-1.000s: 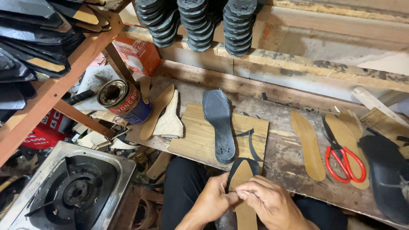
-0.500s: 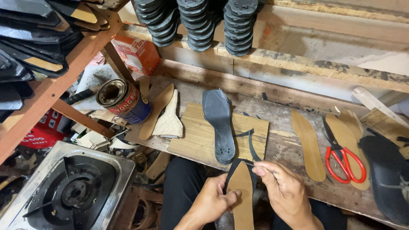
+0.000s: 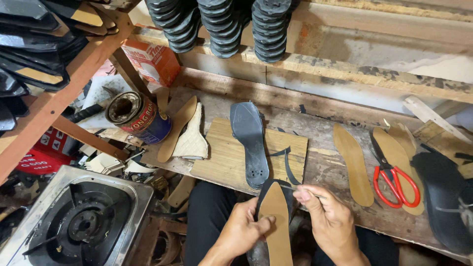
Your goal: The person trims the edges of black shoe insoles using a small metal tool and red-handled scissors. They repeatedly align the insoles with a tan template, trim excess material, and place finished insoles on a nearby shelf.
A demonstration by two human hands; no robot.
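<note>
Your left hand grips the tan insole at lower centre of the frame. Your right hand pinches a thin black strap above it, over the bench.

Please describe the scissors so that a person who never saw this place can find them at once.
Look at the wooden workbench, towards its right end. The scissors lie there on a tan insole, blades pointing away from the person. Their bright red handles set them apart from the brown insoles and the black sole beside them.
</note>
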